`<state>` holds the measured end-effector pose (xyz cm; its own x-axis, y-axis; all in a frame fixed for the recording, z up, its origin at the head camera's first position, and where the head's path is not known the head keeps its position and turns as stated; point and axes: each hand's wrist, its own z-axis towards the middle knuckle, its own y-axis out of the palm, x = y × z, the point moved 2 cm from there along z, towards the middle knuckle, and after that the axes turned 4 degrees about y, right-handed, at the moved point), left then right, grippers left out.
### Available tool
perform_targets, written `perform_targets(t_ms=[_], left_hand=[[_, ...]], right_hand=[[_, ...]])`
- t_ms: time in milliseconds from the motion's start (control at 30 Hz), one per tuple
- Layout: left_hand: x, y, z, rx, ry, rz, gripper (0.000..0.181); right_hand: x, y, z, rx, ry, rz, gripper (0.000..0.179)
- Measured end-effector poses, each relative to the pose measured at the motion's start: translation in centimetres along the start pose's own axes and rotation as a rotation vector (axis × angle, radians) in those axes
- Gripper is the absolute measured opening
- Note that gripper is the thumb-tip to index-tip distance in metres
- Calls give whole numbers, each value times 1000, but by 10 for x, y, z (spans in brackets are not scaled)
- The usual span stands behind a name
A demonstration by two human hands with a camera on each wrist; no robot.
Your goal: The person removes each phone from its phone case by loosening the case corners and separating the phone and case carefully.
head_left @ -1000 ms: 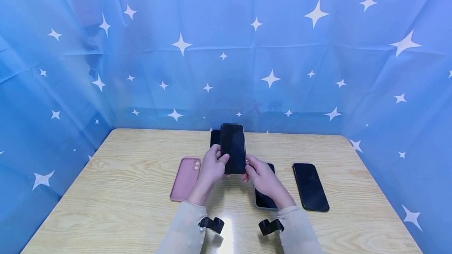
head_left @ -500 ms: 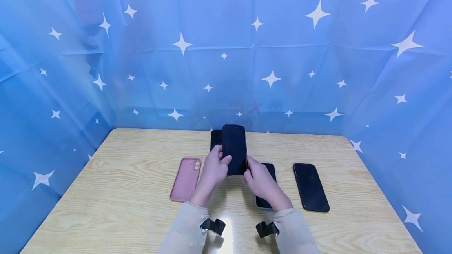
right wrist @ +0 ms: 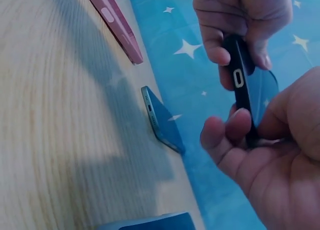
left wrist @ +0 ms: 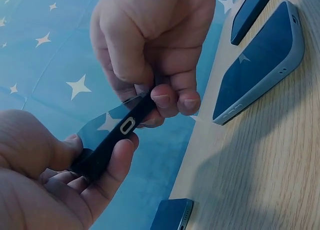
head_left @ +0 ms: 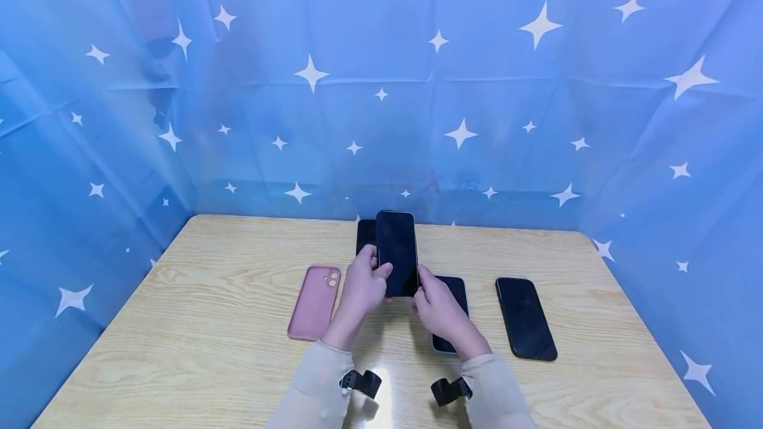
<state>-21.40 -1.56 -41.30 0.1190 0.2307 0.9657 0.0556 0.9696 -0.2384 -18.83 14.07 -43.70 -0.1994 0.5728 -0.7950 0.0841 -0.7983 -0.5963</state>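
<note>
A smartphone (head_left: 397,250) with a dark screen is held up over the middle of the table, screen toward the head camera. Around its edge runs a black phone case (left wrist: 111,141), its charging-port opening visible in both wrist views. My left hand (head_left: 365,283) grips the phone's left side, thumb over the screen edge and fingers behind. With thumb and fingers my right hand (head_left: 442,310) pinches the lower right corner. Below the right forearm lies a phone in a pale case (head_left: 454,291), partly covered. Left of the left hand is a pink phone case (head_left: 314,303), its hollow side up.
Behind the held phone, another phone (head_left: 365,234) lies near the table's back edge, partly hidden. A black phone (head_left: 526,318) lies on the right of the wooden table (head_left: 226,310). A blue star-patterned curtain (head_left: 381,118) hangs around the back and sides.
Both hands and the phone have shifted slightly to the right in the head view. The right-hand fingers have closed in nearer the corner; the things on the table stay put.
</note>
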Motion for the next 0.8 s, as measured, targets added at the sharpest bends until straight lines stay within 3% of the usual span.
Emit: perform_targets(t_ms=[133, 567, 667, 800], left_hand=[[1, -2, 0, 1, 8, -5, 12], [-4, -8, 4, -46, -3, -101, 10], [-7, -10, 4, -65, -18, -154, 10], [-11, -14, 6, -89, -42, -299, 11]], right_hand=[[5, 0, -2, -38, -3, 131, 44], [14, -3, -1, -107, -54, 390, 44], [15, -2, 1, -123, -63, 481, 45], [15, -1, 2, -157, -85, 597, 44]])
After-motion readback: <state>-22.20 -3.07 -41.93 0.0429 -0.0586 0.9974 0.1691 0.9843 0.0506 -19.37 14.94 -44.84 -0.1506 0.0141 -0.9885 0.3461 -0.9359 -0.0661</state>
